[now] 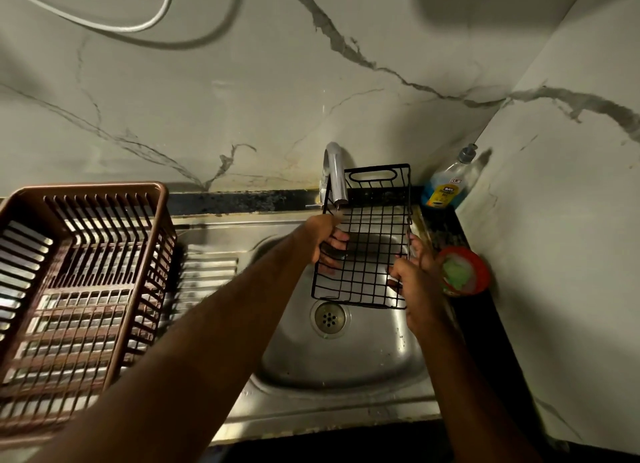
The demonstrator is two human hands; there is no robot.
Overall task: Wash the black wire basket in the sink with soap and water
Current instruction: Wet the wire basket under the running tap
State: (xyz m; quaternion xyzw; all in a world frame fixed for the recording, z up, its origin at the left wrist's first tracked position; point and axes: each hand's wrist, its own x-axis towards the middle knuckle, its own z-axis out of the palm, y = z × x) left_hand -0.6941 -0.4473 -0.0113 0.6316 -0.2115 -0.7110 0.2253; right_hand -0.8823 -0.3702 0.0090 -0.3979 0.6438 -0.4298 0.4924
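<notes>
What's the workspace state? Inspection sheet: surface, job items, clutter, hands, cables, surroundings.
Surface: steel sink, drain uncovered.
Job's things: black wire basket held over the basin below the faucet; soap bottle in the back right corner.
Clutter: brown dish rack on the drainboard; red tub with green contents right of the sink.
Hands: left hand grips the basket's left edge; right hand grips its right side.
Cables: white cable looped on the wall.
Surroundings: marble-pattern wall.

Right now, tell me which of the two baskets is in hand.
The black wire basket, gripped by the left hand and right hand over the sink; the brown plastic basket sits untouched.
</notes>
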